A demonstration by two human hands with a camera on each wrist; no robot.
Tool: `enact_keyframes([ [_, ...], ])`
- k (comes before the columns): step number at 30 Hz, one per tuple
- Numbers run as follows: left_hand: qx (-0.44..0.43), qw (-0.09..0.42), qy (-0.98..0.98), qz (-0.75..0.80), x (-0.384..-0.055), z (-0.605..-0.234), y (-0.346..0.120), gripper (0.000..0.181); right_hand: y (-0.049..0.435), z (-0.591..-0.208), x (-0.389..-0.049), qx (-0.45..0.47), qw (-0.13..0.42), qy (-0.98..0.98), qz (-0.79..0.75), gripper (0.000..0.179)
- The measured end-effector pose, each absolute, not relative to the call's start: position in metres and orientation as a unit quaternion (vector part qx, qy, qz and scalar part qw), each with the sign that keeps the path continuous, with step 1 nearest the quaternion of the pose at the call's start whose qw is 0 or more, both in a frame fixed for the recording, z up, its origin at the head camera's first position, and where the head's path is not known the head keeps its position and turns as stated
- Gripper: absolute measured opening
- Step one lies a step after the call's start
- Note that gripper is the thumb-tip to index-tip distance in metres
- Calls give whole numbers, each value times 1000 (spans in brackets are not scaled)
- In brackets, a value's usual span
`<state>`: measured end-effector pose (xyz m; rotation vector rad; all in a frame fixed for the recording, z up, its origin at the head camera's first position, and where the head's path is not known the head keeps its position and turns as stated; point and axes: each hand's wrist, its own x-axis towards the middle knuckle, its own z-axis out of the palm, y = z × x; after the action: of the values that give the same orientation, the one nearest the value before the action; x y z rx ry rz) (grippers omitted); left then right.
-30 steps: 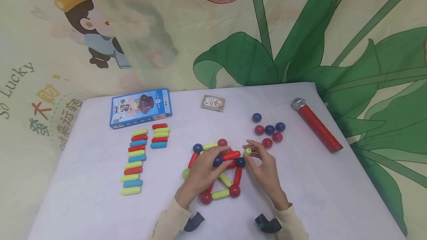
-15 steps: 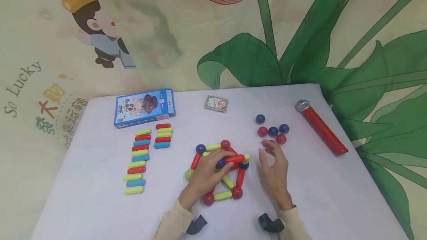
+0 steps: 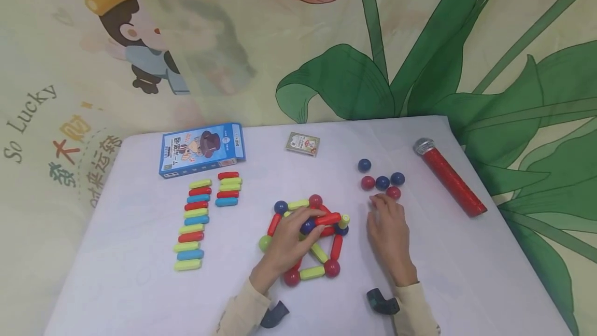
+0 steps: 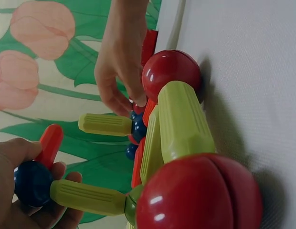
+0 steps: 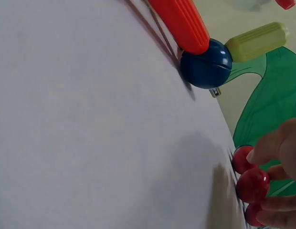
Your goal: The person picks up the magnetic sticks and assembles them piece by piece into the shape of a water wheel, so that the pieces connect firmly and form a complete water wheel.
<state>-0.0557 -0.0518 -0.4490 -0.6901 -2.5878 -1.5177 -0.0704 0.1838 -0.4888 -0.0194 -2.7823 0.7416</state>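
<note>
My left hand [image 3: 290, 240] holds a blue ball [image 4: 33, 183] above the frame of magnetic rods and balls. From that ball a red rod [image 3: 328, 218] sticks out, with the thumb against it, and a yellow-green rod [image 4: 88, 196] runs down to a green ball [image 3: 265, 243]. At the frame's right, a yellow-green rod [image 4: 105, 124] stands up from another blue ball [image 5: 206, 64], its top close to the red rod's free end. Right of the frame, my right hand [image 3: 389, 237] has thumb and fingers curled round a red ball [image 5: 253, 185], hidden in the head view.
Loose blue balls [image 3: 382, 183] and red balls [image 3: 393, 192] lie beyond the right hand. Coloured rods [image 3: 188, 246] line up at the left. A blue box [image 3: 202, 150], a small card box [image 3: 302, 144] and a red microphone-shaped tube [image 3: 450, 178] lie farther back.
My right hand set a yellow-green rod upright on the frame's right blue ball, let go, and moved right to the loose balls. My left hand kept its hold on the blue ball.
</note>
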Motion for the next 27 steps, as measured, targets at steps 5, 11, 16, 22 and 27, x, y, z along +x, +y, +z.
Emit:
enact_keyframes([
  [5,-220,34,-839,-497,-56,-449,-51,35,183,-492,-75,22,116,-961,251,41],
  [11,-220,38,-839,-496,-57,-451,-50,34,180,-500,-80,38,121,-961,245,38],
  [16,-215,33,-840,-496,-56,-453,-49,35,178,-499,-79,33,114,-950,288,37],
  [22,-206,24,-846,-492,-54,-452,-49,36,169,-471,-67,75,150,-842,512,41],
  [27,-207,34,-846,-491,-54,-452,-48,36,155,-448,-55,140,140,-755,625,42],
])
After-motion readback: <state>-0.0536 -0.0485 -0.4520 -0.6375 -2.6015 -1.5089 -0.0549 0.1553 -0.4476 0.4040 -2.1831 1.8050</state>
